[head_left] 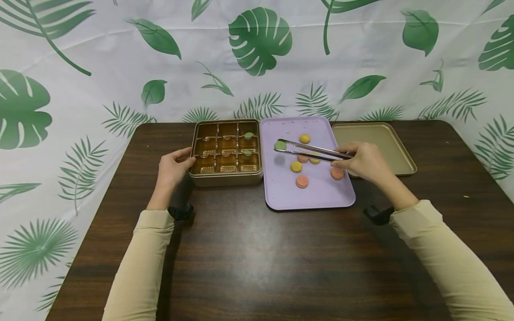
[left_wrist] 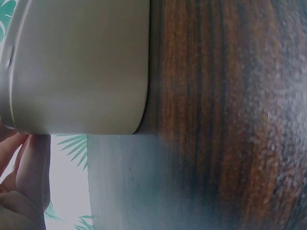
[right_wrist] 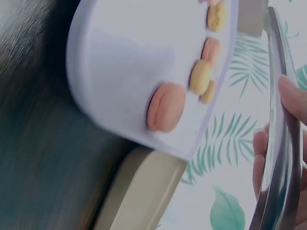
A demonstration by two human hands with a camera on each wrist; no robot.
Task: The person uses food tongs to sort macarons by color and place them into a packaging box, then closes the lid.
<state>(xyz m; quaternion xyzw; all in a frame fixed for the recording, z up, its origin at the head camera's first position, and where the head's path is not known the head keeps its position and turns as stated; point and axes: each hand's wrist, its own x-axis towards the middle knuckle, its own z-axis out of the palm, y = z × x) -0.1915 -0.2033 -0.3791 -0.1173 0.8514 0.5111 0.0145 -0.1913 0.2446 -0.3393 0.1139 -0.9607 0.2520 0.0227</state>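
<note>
In the head view, my right hand (head_left: 363, 161) grips metal tongs (head_left: 311, 148) whose tips hold a green macaron (head_left: 280, 145) above the left part of the lilac tray (head_left: 277, 191). On that tray lie several yellow and pink macarons, among them a pink macaron (head_left: 302, 181) and a yellow macaron (head_left: 296, 166). My left hand (head_left: 173, 168) touches the left edge of a gold tin (head_left: 225, 180), its thumb by the rim. A brown compartment insert fills the tin; two green macarons (head_left: 248, 135) sit in its right column. The left wrist view shows fingers (left_wrist: 33, 167) against the tin's side.
A shallow gold lid (head_left: 373, 147) lies right of the lilac tray, partly beneath its edge. Behind the dark wooden table (head_left: 241, 249) hangs a white cloth with green leaves. Crumbs dot the tray's far end.
</note>
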